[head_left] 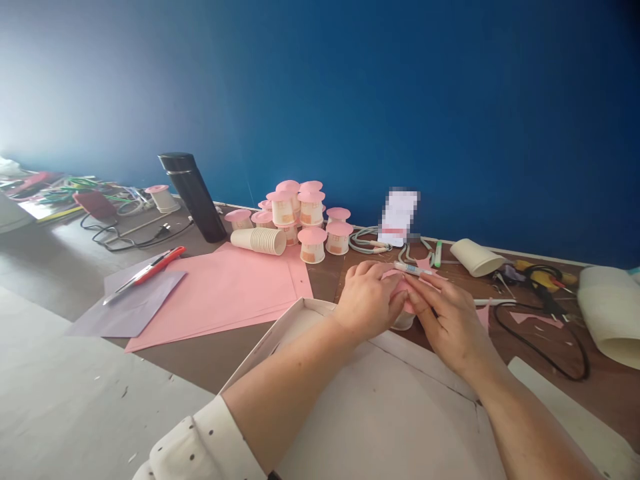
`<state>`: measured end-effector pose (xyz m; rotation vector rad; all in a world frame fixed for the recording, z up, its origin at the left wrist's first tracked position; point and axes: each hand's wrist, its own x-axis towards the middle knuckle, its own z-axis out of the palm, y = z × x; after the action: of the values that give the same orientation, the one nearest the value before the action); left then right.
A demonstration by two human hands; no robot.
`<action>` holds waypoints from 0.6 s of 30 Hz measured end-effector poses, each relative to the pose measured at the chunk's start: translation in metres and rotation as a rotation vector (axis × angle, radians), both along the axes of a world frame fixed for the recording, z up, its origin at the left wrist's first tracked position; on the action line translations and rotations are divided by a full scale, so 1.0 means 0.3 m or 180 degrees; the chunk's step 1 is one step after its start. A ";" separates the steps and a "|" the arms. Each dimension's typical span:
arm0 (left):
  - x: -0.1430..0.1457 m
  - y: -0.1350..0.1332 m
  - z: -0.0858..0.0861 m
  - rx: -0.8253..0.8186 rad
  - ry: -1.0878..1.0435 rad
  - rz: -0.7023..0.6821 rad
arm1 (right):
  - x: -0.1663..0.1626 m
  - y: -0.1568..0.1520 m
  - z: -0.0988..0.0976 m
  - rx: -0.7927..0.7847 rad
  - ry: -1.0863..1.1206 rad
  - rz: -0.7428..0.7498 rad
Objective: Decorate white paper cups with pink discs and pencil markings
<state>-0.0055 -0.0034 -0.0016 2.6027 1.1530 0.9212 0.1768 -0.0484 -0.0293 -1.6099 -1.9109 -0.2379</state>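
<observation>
My left hand (367, 297) and my right hand (453, 323) meet over a small paper cup (403, 322). Both press their fingers on the pink paper roof (409, 307) on top of it, and they hide most of the piece. Just beyond the fingertips lies a white tube (413, 269), possibly glue. Under my forearms is a shallow white box lid (390, 407). To the left, cups with pink paper roofs (313, 243) and orange drawn doors and windows stand in a stacked cluster. A nested stack of plain cups (257, 241) lies on its side before them.
Pink paper sheets (225, 287), a purple sheet (165, 307) and a red utility knife (145, 273) lie left. A black flask (193, 197) stands behind. A phone (399, 219) leans by the wall. On the right are cables (545, 353), a tipped cup (475, 258) and larger cups (610, 313).
</observation>
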 end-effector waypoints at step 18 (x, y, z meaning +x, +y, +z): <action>0.003 0.003 -0.012 0.0042 -0.0020 0.0044 | -0.013 0.003 0.009 0.0009 -0.0027 0.0023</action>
<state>-0.0046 -0.0024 -0.0053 2.6034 1.1690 0.9421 0.1728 -0.0475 -0.0265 -1.6021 -1.9215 -0.2447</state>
